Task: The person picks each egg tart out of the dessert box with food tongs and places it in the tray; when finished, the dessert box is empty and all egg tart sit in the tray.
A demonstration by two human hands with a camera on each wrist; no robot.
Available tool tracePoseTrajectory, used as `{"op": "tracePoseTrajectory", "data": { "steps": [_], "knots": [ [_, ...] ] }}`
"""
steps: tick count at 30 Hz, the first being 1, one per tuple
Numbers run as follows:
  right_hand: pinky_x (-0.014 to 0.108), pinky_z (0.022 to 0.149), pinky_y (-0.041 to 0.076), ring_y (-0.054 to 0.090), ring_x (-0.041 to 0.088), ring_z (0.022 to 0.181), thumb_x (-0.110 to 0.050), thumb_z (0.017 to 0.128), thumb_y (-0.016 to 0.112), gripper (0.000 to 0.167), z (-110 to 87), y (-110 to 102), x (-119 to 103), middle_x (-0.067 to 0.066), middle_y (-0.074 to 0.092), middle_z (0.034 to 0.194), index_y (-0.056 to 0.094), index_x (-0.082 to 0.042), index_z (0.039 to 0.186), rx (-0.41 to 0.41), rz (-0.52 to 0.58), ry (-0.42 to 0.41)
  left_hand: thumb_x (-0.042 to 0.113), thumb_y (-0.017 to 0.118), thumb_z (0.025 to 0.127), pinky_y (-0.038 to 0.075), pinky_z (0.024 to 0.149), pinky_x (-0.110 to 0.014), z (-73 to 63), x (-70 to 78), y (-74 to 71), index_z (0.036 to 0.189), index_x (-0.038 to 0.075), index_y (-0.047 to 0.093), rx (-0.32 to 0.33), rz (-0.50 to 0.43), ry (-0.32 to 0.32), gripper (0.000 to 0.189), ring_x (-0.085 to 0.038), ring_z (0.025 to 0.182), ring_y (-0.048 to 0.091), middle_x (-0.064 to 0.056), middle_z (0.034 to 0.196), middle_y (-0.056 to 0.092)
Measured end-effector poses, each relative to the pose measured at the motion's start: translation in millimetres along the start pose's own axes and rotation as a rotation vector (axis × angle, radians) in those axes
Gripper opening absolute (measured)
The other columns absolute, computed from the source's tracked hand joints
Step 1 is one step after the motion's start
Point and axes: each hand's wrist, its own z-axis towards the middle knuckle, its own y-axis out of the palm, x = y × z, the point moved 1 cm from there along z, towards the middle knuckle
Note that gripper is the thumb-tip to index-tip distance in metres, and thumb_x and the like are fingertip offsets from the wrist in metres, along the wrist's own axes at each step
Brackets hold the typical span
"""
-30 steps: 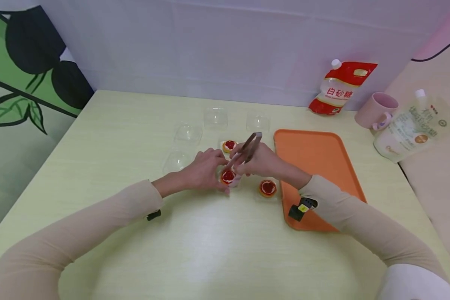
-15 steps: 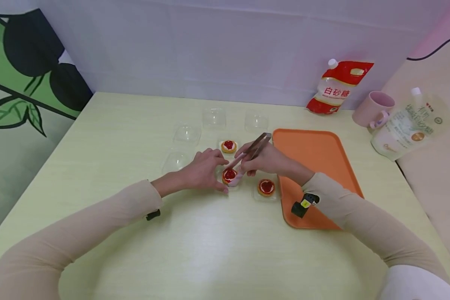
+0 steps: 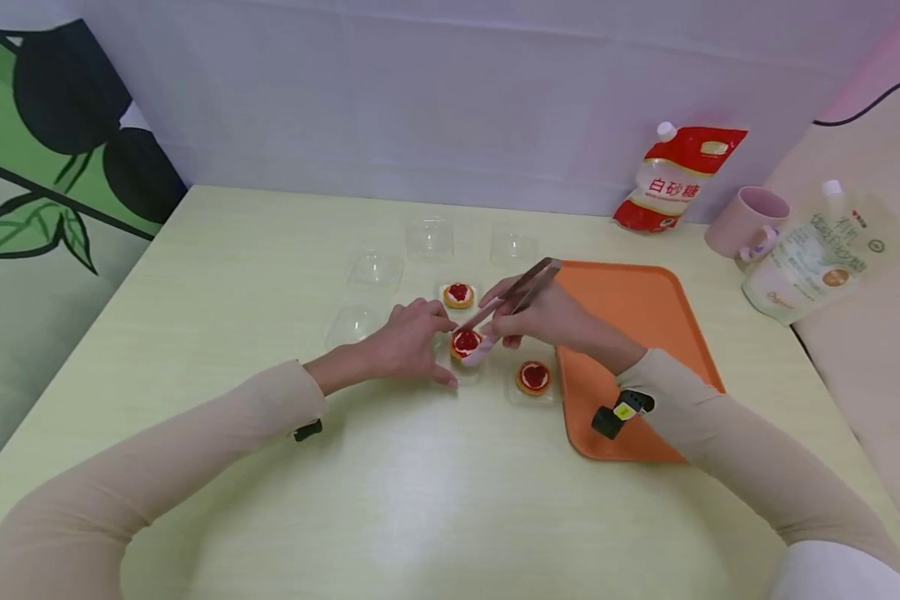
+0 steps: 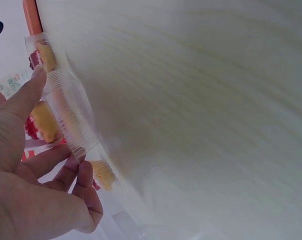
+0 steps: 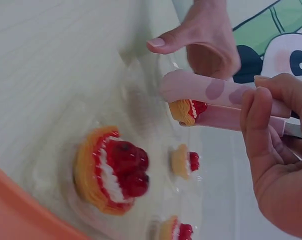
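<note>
Head view: tart held in tongs over a steadied clear base

Both hands meet mid-table, and the work is neatly split. The right hand (image 3: 536, 321) grips the tongs (image 3: 523, 280), fingers set close behind the pink tips (image 5: 181, 86), presumably for finer control. Between those tips sits the tart (image 5: 187, 111), caught by its sides with the red topping facing up, a hold that looks chosen to spare the fruit.

Now the left hand (image 3: 412, 333): thumb on one edge of the clear base (image 4: 66, 102), fingers on another, gripping it across, likely because such light plastic would slide. The tart is over that base; whether crust touches plastic, I cannot tell.

Around them, a farther tart (image 3: 459, 295) and a right-hand tart (image 3: 533, 377) rest upright on clear bases of their own, well apart, perhaps leaving fingers room. Clear domed covers (image 3: 375, 268) stand beyond and to the left, seemingly kept out of the way. Over at the right, the orange tray (image 3: 622, 300) lies under the right forearm, just beside that nearer tart.
</note>
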Motion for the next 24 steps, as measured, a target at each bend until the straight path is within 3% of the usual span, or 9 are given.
{"op": "tracePoseTrajectory", "data": {
  "steps": [8, 17, 24],
  "knots": [
    [0.028, 0.06, 0.058, 0.067, 0.016, 0.059, -0.005, 0.085, 0.076, 0.032, -17.6, -36, -1, 0.005, 0.075, 0.08, 0.066, 0.004, 0.113, 0.115, 0.072, 0.056, 0.045, 0.091, 0.066, 0.037, 0.087, -0.042, -2.9, 0.2, -0.5, 0.127, 0.004, 0.067, 0.003, -0.009, 0.002, 0.077, -0.027, 0.11, 0.052, -0.01, 0.12, 0.06],
    [0.03, 0.065, 0.059, 0.071, 0.018, 0.066, -0.014, 0.089, 0.075, 0.035, -42.9, -83, 16, 0.001, 0.077, 0.091, 0.065, 0.002, 0.119, 0.299, -0.008, 0.163, 0.045, 0.091, 0.067, 0.036, 0.087, -0.041, -5.0, 0.7, -0.7, 0.129, 0.004, 0.066, -0.004, -0.013, -0.01, 0.079, -0.027, 0.111, 0.052, -0.01, 0.121, 0.059],
    [0.03, 0.067, 0.06, 0.073, 0.017, 0.069, -0.02, 0.09, 0.075, 0.038, -54.2, -113, 44, -0.01, 0.076, 0.086, 0.066, 0.004, 0.118, 0.374, -0.06, 0.162, 0.045, 0.092, 0.066, 0.036, 0.086, -0.04, -5.0, 2.9, -2.0, 0.128, 0.003, 0.066, 0.004, -0.015, 0.002, 0.078, -0.026, 0.109, 0.051, -0.009, 0.119, 0.059]
  ]
}}
